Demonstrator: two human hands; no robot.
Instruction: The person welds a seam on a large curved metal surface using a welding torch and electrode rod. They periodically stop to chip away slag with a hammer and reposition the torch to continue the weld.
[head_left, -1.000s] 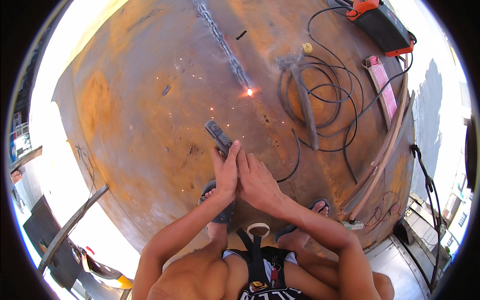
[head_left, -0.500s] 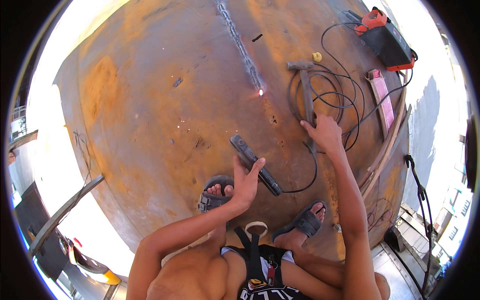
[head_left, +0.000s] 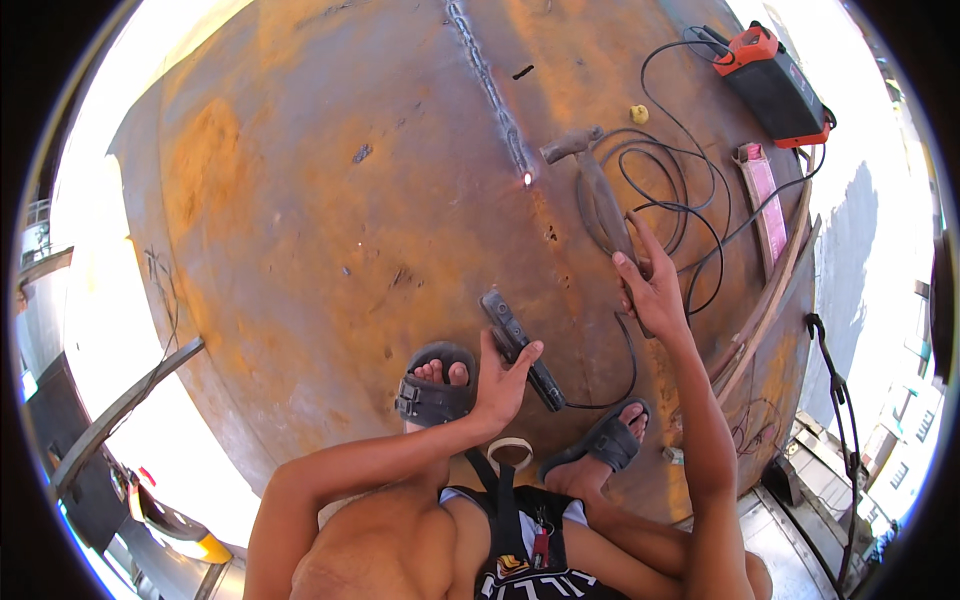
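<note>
- Black electrode holder [head_left: 505, 318] lies gripped in the left hand [head_left: 500, 388].
- Grey hammer [head_left: 603, 198] extends beyond the gripping right hand [head_left: 656, 292], nearer the right edge of the rusty plate [head_left: 270, 300].

- We see large white block letters across the black cloth garment [head_left: 545, 585] at the lower edge, where the picture cuts them off.
- Near them we find a small orange-and-yellow emblem [head_left: 512, 563], its details too small for us to read.
- On the black, boxy machine with orange ends [head_left: 765, 95] we notice faint, small markings along one side, illegible to us.
- On the long, narrow pink box [head_left: 768, 205] we can read no lettering.
</note>
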